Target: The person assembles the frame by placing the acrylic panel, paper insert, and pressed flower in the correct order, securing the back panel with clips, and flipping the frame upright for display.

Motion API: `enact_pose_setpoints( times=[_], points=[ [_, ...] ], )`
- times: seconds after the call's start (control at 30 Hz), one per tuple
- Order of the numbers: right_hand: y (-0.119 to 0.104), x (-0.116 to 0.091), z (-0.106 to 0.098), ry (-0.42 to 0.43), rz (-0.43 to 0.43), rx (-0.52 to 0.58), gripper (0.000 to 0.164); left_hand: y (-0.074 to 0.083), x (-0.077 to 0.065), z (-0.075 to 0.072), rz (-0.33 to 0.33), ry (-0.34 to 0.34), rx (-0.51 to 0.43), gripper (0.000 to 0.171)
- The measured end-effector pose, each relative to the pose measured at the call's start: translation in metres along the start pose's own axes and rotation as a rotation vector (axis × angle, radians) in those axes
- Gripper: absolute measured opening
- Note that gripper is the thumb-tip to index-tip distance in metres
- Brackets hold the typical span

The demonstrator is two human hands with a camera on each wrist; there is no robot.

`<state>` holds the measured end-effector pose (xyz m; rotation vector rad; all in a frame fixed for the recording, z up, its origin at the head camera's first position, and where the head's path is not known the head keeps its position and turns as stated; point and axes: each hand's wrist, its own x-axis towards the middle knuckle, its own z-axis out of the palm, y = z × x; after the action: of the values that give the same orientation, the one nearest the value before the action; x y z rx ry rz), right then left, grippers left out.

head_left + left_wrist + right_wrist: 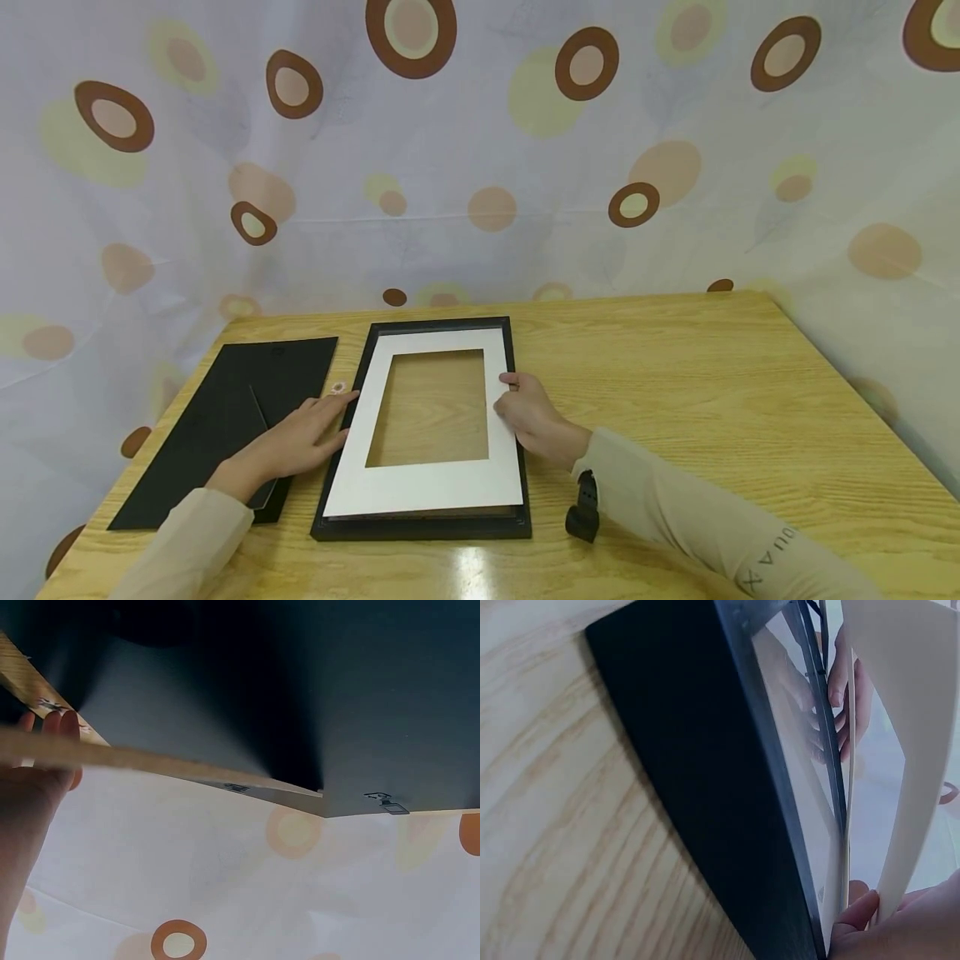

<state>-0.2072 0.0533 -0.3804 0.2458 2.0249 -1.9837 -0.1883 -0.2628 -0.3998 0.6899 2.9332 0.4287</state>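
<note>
A black picture frame lies flat on the wooden table. Over it is a white mat board with a rectangular window, slightly askew inside the border. My right hand pinches the mat's right edge between thumb and fingers; in the right wrist view the mat bows up above the frame's clear pane. With its fingers extended, my left hand touches the frame's left side. Beneath the left forearm rests the black backing board with its stand leg; metal clips show on it.
A small flower-like mark is on the table between the backing board and the frame. A black strap device hangs at the right wrist. Behind the table rises a patterned cloth with brown rings.
</note>
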Motion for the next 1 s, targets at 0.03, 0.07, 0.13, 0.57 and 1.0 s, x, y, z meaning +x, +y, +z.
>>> enact_pose_setpoints(
  times=[0.03,0.07,0.13,0.57,1.0],
  points=[
    [0.0,0.001,0.0,0.001,0.001,-0.002,0.058,0.0,0.0,0.0,-0.001,0.0,0.0,0.059],
    [0.0,0.001,0.0,0.002,0.0,-0.008,0.059,0.0,0.0,0.0,-0.002,0.0,0.001,0.059],
    [-0.001,0.003,0.001,0.005,0.0,-0.014,0.059,0.001,0.0,0.0,-0.003,0.0,0.004,0.059],
    [-0.001,0.006,0.003,0.015,-0.014,-0.05,0.058,0.002,0.0,-0.002,0.002,-0.007,-0.016,0.054],
    [0.008,0.005,0.009,0.064,-0.091,-0.189,0.059,0.003,0.001,-0.001,-0.086,-0.013,-0.037,0.069]
  ],
)
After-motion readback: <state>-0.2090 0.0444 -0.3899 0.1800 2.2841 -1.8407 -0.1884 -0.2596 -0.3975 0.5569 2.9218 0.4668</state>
